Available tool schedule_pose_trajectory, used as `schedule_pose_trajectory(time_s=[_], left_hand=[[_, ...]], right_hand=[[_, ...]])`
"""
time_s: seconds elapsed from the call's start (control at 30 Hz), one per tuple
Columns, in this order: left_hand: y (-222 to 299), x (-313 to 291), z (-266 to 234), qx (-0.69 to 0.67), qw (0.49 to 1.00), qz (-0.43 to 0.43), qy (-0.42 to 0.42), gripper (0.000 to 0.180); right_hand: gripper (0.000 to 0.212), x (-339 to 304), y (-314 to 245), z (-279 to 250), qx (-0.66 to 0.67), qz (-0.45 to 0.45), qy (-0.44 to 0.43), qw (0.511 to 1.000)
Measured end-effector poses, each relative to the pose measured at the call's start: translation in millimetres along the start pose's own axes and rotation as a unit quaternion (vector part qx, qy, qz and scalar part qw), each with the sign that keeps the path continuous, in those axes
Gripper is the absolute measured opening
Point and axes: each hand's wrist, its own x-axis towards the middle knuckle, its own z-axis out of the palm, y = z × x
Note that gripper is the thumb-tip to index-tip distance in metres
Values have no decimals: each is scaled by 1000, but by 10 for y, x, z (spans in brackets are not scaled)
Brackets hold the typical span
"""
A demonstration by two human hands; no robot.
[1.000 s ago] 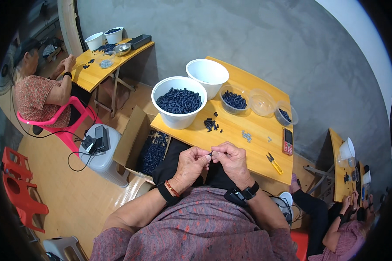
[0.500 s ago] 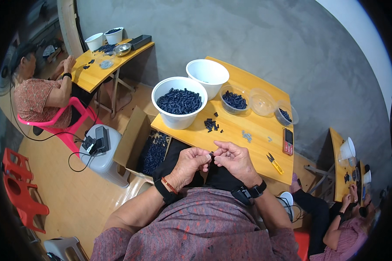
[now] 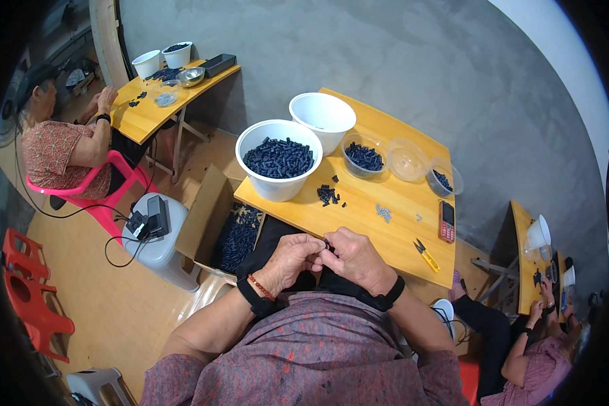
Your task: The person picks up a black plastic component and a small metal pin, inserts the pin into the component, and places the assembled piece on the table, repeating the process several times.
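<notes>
Close to the table's front edge, my left hand (image 3: 291,260) pinches a small black plastic piece (image 3: 327,243) between thumb and fingertips. My right hand (image 3: 360,260) is curled against it, with thumb and fingers closed on the same piece; most of it is hidden by the fingers. On the yellow table (image 3: 298,210) beyond lie a small pile of black plastic pieces (image 3: 328,195) and a cluster of tiny grey parts (image 3: 384,213). Yellow-handled snips (image 3: 427,256) rest to the right of my hands.
A white bucket (image 3: 277,183) full of black pieces stands at the table's left, another white bucket (image 3: 323,111) behind it. Clear bowls (image 3: 407,159) and a red phone (image 3: 446,222) sit farther right. A cardboard box (image 3: 206,216) is below left. Other people work at side tables.
My right hand has turned over, knuckles upward, and closed in on the black piece by my left fingertips. My left hand has barely moved.
</notes>
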Motion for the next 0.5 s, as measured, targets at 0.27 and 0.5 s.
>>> schedule_pose_trajectory(time_s=[0.27, 0.5], left_hand=[[-39, 8, -28, 2, 997, 74, -31, 9], [-19, 23, -3, 18, 992, 121, -34, 9]], right_hand=[[19, 17, 27, 13, -30, -65, -15, 997], [18, 34, 19, 9, -63, -106, -4, 992]])
